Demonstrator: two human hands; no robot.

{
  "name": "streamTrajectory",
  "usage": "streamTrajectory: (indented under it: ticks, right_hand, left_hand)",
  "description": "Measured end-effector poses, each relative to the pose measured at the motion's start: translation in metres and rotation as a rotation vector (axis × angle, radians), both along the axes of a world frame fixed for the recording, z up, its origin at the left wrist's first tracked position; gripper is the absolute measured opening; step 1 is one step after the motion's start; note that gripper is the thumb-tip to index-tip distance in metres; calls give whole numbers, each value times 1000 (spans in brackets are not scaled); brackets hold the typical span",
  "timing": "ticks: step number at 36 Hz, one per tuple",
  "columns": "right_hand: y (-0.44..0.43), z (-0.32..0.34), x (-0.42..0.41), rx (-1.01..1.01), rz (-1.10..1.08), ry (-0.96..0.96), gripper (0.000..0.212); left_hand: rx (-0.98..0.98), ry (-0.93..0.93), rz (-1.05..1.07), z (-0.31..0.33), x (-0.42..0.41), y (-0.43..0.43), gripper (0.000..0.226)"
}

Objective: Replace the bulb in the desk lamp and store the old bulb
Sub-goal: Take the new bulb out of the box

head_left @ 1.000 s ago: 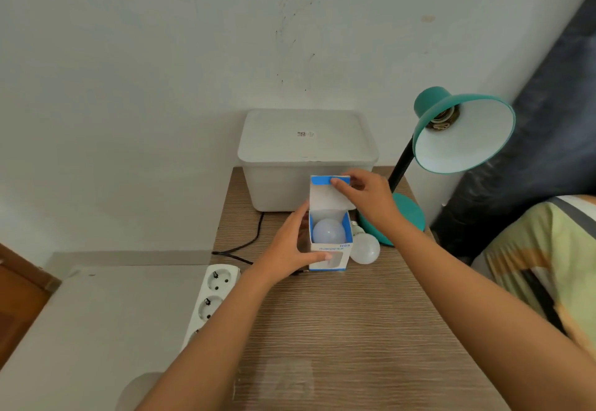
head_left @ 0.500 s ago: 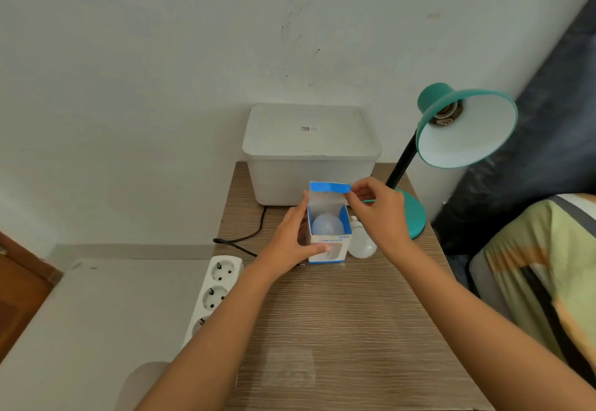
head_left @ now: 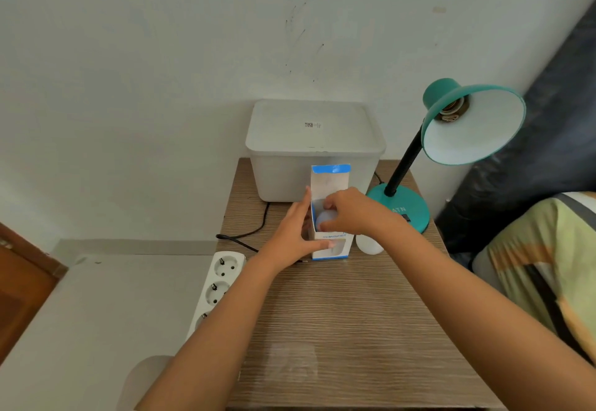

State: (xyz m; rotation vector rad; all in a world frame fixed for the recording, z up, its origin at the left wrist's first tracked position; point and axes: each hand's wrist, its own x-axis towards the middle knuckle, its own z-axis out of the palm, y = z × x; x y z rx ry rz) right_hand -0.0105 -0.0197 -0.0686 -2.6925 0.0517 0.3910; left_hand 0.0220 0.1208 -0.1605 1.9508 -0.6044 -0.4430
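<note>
New bulb [head_left: 323,219] sits inside the open bulb box [head_left: 332,243], box upright on the table [head_left: 338,314] near its far edge, flap up. Right hand [head_left: 351,210] reaches into the box mouth, grip closed on the new bulb, fingertips on its dome. Left hand [head_left: 295,233] clamps the box from the left side, thumb across the front. Most of the bulb is hidden by the right hand and box wall.

Old bulb [head_left: 369,244] lies on the table just right of the box, partly covered by the right wrist; base not visible. Desk lamp [head_left: 451,126] at the far right corner, socket bare. White storage bin [head_left: 314,149] against the far edge, behind the box. Power strip [head_left: 219,285] off the left edge.
</note>
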Motion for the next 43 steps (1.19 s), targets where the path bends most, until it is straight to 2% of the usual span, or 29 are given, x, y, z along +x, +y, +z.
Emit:
streamTrajectory:
  ticks: [1, 5, 13, 18, 22, 27, 31, 43]
  right_hand:
    - [2, 2, 2, -25, -6, 19, 16]
    - [1, 1, 8, -10, -42, 10, 21]
    - [-22, 10, -14, 187, -94, -220, 47]
    - [-13, -4, -23, 134, -46, -188, 64]
    - [-16, -4, -27, 210, -117, -288, 57]
    - [-19, -6, -38, 212, -55, -293, 44]
    - [-20, -9, -45, 217, -84, -372, 42]
    - [-21, -22, -57, 298, -277, -527, 30]
  left_hand:
    - [4, -8, 1, 0, 0, 0, 113]
    - [21, -16, 16, 1, 0, -1, 113]
    - [5, -8, 23, 0, -5, -9, 111]
    - [18, -16, 34, -3, -4, -2, 113]
    - [15, 12, 44, -4, -2, -2, 111]
    - [11, -1, 45, -4, -1, -2, 109]
    - [5, 1, 38, -3, 0, -2, 110]
    - [-19, 3, 37, -4, 0, -1, 111]
